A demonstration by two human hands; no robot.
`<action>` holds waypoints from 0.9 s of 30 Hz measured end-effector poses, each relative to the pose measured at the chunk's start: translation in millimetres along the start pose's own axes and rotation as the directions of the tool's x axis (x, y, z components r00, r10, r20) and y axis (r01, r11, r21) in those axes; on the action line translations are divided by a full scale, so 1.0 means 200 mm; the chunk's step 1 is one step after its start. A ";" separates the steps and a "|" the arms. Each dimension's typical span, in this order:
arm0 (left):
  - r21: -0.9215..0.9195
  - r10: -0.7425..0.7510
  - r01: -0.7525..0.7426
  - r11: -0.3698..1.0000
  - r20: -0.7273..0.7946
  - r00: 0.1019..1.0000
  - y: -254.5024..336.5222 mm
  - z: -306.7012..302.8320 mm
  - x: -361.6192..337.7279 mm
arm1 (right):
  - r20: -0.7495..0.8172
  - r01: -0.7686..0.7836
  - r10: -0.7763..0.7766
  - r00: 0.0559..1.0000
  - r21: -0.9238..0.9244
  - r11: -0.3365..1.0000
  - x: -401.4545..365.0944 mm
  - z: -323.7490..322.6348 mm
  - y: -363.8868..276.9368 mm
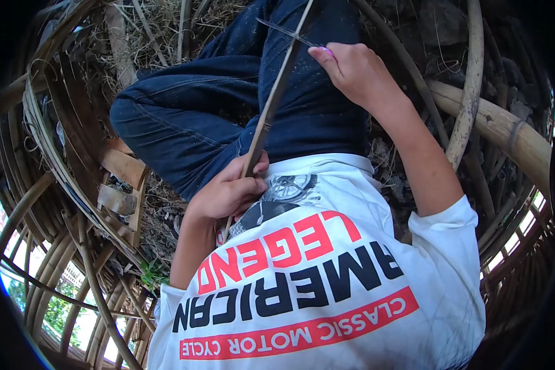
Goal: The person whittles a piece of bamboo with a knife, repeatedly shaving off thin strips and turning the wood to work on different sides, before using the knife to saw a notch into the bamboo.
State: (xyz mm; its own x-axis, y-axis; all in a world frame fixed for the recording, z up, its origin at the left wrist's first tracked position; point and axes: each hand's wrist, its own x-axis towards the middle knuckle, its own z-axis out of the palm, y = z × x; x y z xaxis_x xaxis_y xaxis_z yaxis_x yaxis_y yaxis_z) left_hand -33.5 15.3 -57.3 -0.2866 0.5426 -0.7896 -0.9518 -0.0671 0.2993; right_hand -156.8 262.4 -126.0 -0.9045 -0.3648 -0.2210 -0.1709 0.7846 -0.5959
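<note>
A long thin bamboo strip (pixel 269 110) slants from my shirt up across my dark trousers (pixel 185 105). My left hand (pixel 233 188) is closed round its lower part, close to my waist. Higher up, my right hand (pixel 350 66) is closed on the pink handle of a knife (pixel 287 31). The knife's narrow blade crosses the strip near the top of the view. Most of the handle is hidden in my fingers.
A thick bamboo pole (pixel 493 120) and a thinner curved pole (pixel 468 80) lie at the right. Bent bamboo strips (pixel 49 148) and a cut bamboo piece (pixel 122 166) are at the left. Dry fibres (pixel 160 31) cover the ground ahead.
</note>
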 end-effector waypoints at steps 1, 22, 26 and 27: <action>-0.002 0.009 -0.009 1.000 0.002 1.000 0.00 0.00 0.00 | -0.014 0.012 -0.013 1.000 -0.040 0.999 0.01 0.01 -0.01; 0.054 0.018 -0.016 0.998 -0.045 0.999 0.02 0.02 0.00 | -0.121 -0.067 0.051 0.991 -0.129 0.989 0.35 -0.08 0.34; 0.073 0.023 -0.022 0.997 -0.016 1.000 0.03 0.01 0.00 | -0.162 -0.121 0.093 0.982 -0.174 0.977 0.45 -0.11 0.41; 0.079 0.018 -0.017 0.997 -0.019 1.000 0.03 0.01 0.00 | -0.148 -0.128 0.101 0.984 -0.185 0.974 0.48 -0.11 0.43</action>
State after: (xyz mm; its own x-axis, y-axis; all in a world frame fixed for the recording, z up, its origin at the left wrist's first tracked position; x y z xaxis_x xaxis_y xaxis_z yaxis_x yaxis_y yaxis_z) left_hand -38.6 16.2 -53.6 -0.3058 0.5256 -0.7939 -0.9352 -0.0096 0.3540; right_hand -267.4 305.4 -180.3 -0.9649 -0.2052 -0.1638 -0.1228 0.9042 -0.4091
